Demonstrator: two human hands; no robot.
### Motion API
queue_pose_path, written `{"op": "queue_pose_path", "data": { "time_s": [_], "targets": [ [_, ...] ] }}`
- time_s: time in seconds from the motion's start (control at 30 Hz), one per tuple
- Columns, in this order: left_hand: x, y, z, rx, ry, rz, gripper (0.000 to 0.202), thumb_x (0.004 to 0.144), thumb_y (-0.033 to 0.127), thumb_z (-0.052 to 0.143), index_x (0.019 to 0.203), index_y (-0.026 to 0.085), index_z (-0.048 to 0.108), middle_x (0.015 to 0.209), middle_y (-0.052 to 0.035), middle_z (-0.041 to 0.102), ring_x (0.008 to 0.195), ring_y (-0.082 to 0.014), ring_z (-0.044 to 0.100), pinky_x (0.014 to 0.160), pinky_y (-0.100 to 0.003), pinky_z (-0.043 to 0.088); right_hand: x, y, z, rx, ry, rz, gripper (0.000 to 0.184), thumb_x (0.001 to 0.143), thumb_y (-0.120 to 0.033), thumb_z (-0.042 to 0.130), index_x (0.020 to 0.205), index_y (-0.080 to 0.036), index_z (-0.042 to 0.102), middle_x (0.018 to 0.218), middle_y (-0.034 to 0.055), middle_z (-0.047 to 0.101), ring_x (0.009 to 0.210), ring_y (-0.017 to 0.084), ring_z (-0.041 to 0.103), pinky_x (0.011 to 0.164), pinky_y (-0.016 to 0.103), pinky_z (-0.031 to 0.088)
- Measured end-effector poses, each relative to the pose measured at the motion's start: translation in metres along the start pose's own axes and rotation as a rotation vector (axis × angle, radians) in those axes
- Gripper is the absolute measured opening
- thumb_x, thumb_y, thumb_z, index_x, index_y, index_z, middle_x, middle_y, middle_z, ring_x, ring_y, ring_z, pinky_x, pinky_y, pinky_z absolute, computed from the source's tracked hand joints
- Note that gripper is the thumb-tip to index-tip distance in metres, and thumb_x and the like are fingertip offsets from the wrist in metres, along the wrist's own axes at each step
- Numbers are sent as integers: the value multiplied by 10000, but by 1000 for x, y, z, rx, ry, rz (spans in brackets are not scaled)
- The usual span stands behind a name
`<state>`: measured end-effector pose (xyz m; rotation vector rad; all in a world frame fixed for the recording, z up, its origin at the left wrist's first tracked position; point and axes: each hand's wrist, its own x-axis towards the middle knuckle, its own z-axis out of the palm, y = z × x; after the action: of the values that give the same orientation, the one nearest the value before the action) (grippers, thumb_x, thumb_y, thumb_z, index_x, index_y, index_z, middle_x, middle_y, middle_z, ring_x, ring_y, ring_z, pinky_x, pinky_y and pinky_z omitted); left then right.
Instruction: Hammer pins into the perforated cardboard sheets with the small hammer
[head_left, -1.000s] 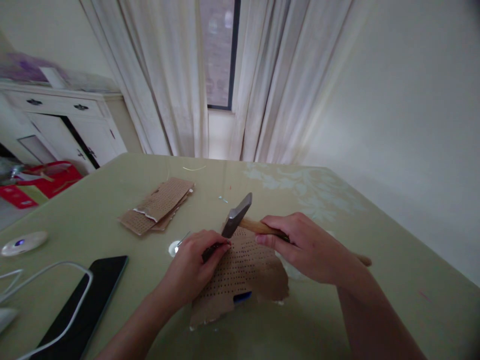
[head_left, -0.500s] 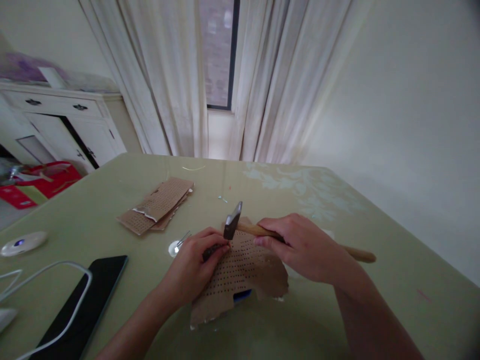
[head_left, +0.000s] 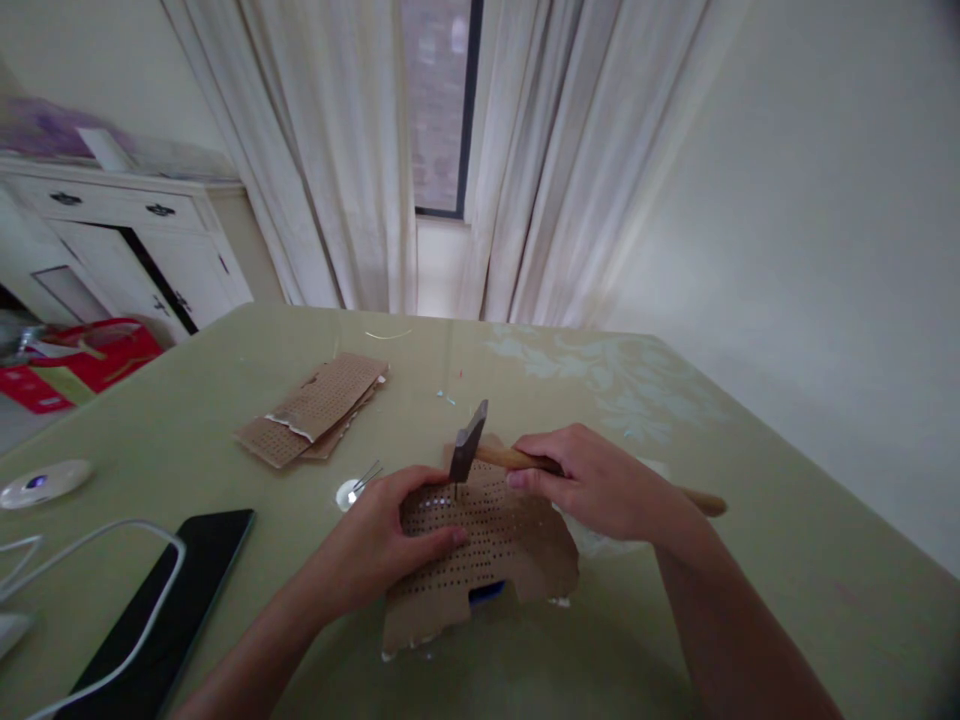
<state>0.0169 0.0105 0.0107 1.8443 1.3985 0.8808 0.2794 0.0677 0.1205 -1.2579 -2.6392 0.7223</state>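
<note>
A hammer is in my right hand, whose fingers wrap round the wooden handle. Its metal head rests on or just over a thin nail that stands upright in a piece of brown cardboard. Rows of small holes cover this torn-edged piece. My left hand lies on the cardboard's left side with thumb and forefinger spread apart, left of the nail. Something blue shows through a notch in the near edge; most of it is hidden.
More punched cardboard pieces lie stacked at the back left. Near my left hand is a small white disc with nails on it. A black tablet-like slab, a white cable and a white oval device occupy the table's left.
My left thumb and forefinger have come off the nail and spread apart over the cardboard, so the nail and holes now show. The hammer head has barely shifted; its handle end is slightly left.
</note>
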Motion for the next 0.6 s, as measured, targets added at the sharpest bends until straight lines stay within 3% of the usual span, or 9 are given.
{"op": "queue_pose_path", "data": {
  "time_s": [0.1, 0.27, 0.47, 0.6],
  "targets": [
    [1, -1, 1, -41, -23, -15, 429, 836, 436, 877, 1226, 277, 791, 1150, -59, 840, 1024, -283, 792, 922, -394, 626, 4, 0, 3, -46, -92, -9, 256, 1029, -294, 672, 797, -194, 719, 752, 12, 698, 715, 175, 594, 669, 288, 357],
    [1, -3, 1, -21, 31, -3, 449, 805, 455, 897, 1198, 262, 799, 1096, -62, 843, 970, -286, 789, 874, -388, 633, 3, -2, 5, -13, 12, 5, 238, 1048, -285, 640, 834, -201, 703, 747, 0, 689, 686, 162, 583, 663, 291, 349],
    [0, 1, 2, -42, -2, -5, 418, 819, 413, 888, 1202, 273, 798, 1084, -37, 843, 962, -266, 786, 880, -368, 625, 0, -7, 4, -87, -92, 7, 231, 1025, -317, 691, 826, -204, 722, 758, 18, 720, 709, 180, 617, 663, 291, 348],
    [5, -11, -14, -85, 111, -19, 367, 956, 510, 707, 1207, 256, 791, 1164, -71, 842, 1045, -267, 790, 904, -370, 625, -3, -1, -2, -51, -13, 1, 226, 1040, -302, 658, 850, -206, 734, 725, -3, 690, 670, 162, 583, 657, 292, 340]
  ]
}}
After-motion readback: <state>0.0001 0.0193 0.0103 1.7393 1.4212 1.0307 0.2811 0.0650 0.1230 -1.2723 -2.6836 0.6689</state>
